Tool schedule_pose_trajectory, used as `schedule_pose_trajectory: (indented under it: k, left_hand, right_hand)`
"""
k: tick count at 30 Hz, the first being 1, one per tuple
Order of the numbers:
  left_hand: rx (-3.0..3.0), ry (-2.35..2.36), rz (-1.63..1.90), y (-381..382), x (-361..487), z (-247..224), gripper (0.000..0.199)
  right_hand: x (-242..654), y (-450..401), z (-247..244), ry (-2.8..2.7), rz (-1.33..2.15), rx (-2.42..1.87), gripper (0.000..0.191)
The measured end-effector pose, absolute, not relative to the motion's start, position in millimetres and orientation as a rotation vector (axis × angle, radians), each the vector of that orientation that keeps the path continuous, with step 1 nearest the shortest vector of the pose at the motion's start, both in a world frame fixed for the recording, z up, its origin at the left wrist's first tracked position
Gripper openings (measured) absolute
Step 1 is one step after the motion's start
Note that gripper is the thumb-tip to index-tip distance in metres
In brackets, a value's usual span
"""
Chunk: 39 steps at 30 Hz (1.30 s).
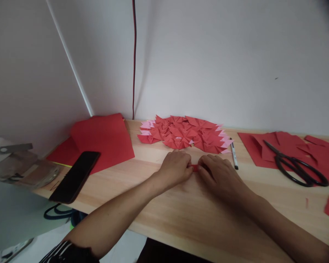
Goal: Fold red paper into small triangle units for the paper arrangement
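Note:
A small piece of red paper point(195, 168) shows in the gap between my hands, low over the wooden table point(164, 223). My left hand point(177, 166) is closed on its left end, thumb and fingers pressed together. On the other end, my right hand point(218, 173) has its fingers curled round the paper. Most of the piece is hidden under the fingers. Just beyond my hands lies a spread of folded red and pink paper pieces point(181, 131), overlapping in rows against the wall.
A black-and-white pen point(234, 155) lies right of the folded pieces. Black-handled scissors point(296, 166) rest on red paper sheets point(249, 146) at the right. At the left are larger red sheets point(106, 135), a black phone point(75, 177) and a clear plastic bag point(24, 170). A cable point(134, 54) hangs down the wall.

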State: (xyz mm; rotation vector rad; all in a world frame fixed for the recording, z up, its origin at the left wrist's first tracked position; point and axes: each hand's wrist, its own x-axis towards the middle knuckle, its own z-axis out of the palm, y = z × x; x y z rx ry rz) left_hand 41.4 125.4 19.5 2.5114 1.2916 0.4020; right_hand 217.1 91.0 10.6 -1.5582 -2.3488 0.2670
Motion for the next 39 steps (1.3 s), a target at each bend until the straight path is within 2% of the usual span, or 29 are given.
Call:
schedule_pose_trajectory:
  k: [7, 17, 26, 32, 39]
  left_hand:
    - [2.528, 1.294, 0.412, 124.0, 41.8, 19.1, 0.017]
    - [2.569, 1.283, 0.391, 124.5, 40.7, 19.6, 0.014]
    - [2.584, 1.316, 0.334, 122.7, 39.9, 22.2, 0.016]
    - [2.596, 1.316, 0.302, 121.5, 40.6, 24.5, 0.018]
    - [2.588, 1.309, 0.282, 122.3, 38.7, 23.7, 0.014]
  right_hand:
    - [208.1, 88.8, 11.3, -2.335, 0.128, -1.61, 0.016]
    - [212.3, 90.8, 10.8, -2.366, 0.169, -1.608, 0.008]
    - [214.0, 90.7, 11.3, -2.357, 0.211, -1.617, 0.011]
    - [207.2, 89.1, 13.5, -2.343, 0.114, -1.642, 0.013]
    - [211.5, 90.8, 13.2, -2.367, 0.172, -1.61, 0.006]
